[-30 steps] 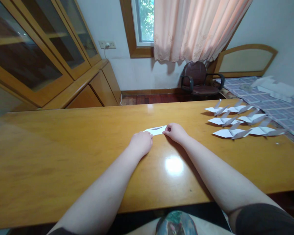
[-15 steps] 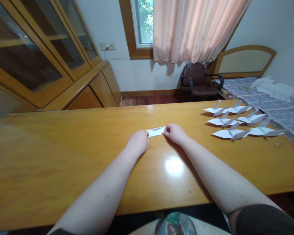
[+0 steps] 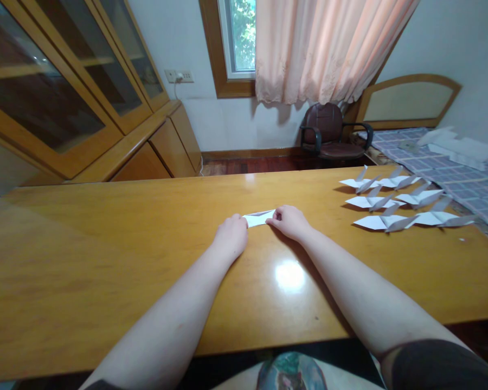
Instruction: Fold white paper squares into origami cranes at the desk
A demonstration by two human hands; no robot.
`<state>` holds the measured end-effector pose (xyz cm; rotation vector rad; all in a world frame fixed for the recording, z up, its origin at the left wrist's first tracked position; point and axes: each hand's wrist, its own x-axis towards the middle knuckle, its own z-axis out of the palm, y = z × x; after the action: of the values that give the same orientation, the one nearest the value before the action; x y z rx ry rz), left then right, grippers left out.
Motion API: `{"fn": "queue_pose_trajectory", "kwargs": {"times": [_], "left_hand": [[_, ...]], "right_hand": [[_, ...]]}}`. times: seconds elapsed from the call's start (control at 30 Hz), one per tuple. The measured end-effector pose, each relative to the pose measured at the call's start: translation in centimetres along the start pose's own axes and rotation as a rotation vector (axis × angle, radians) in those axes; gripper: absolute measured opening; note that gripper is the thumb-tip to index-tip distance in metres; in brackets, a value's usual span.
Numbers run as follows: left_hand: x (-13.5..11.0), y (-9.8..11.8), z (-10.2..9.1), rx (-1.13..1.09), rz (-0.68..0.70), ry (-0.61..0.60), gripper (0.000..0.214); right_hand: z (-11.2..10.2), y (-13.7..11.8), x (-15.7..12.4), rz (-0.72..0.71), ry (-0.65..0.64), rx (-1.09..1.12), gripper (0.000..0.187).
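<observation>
A small piece of folded white paper [image 3: 258, 219] lies near the middle of the wooden table [image 3: 106, 260], with a crease or raised flap along its far side. My left hand [image 3: 232, 235] is closed on its left end, the fingertips partly hidden behind the knuckles. At the right end, my right hand [image 3: 288, 221] pinches the paper between thumb and curled fingers. Several folded white paper cranes [image 3: 380, 222] stand in rows on the table's right side, apart from both hands.
Beyond the table's far edge stands a brown office chair [image 3: 327, 135]. A bed with a checked cover [image 3: 451, 168] adjoins the right side, and a wooden cabinet with glass doors [image 3: 106, 130] rises at the left. A tiny white scrap [image 3: 461, 239] lies near the cranes.
My right thumb and fingertips have slid slightly left along the paper's near edge. The left hand has hardly moved, and the cranes stay as they were.
</observation>
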<state>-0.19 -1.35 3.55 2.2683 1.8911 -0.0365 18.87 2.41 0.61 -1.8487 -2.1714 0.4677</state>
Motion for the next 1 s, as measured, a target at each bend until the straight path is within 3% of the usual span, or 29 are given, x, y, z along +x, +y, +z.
{"fn": "queue_pose_trajectory", "kwargs": {"times": [0.47,0.7,1.0], "left_hand": [[-0.35,0.5,0.22,0.079,-0.002,-0.029,0.026],[-0.38,0.32,0.11,0.037,0.027,-0.012,0.026],[0.1,-0.03,0.15,-0.035,0.006,-0.026,0.023]], "right_hand": [[0.37,-0.53,0.3,0.068,0.014,-0.058,0.039],[0.13,0.04,0.0,-0.115,0.047,0.037,0.026],[0.54,-0.1,0.21,-0.122,-0.015,-0.018,0.022]]}}
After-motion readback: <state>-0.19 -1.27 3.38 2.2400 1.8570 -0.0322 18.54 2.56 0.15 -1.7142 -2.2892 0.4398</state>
